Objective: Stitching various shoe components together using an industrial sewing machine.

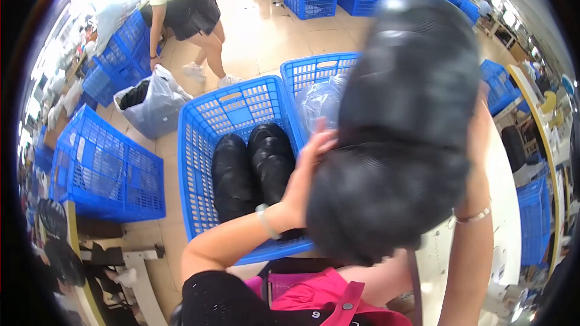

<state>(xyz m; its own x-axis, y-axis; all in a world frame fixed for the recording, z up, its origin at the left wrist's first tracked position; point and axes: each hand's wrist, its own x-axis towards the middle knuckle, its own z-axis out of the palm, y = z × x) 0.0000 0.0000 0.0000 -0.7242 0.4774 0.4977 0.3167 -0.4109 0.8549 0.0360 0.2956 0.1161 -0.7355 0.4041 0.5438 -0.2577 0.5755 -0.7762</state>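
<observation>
A tiled workshop floor (260,39) spreads out ahead, with blue stacked crates (311,3) along the back and another person (184,6) at the upper left gripping a pale plastic bag (158,108) with dark contents. In the middle of it all, a large black bundle (408,96), blurred, rounded at its upper end and creased across the middle, is held up between both hands, in front of a white bench (506,199) on the right. The left hand (299,178) holds its left side, fingers laid against the black surface near the crease. The right hand (480,145) is at its right side, mostly hidden behind it, so I cannot tell how its fingers are set. Just left of the bundle, two similar black pieces (232,166) lie side by side, lengthwise, in an open blue crate (240,115). A second blue crate (302,65) stands beside that one, with clear plastic (319,99) inside.
</observation>
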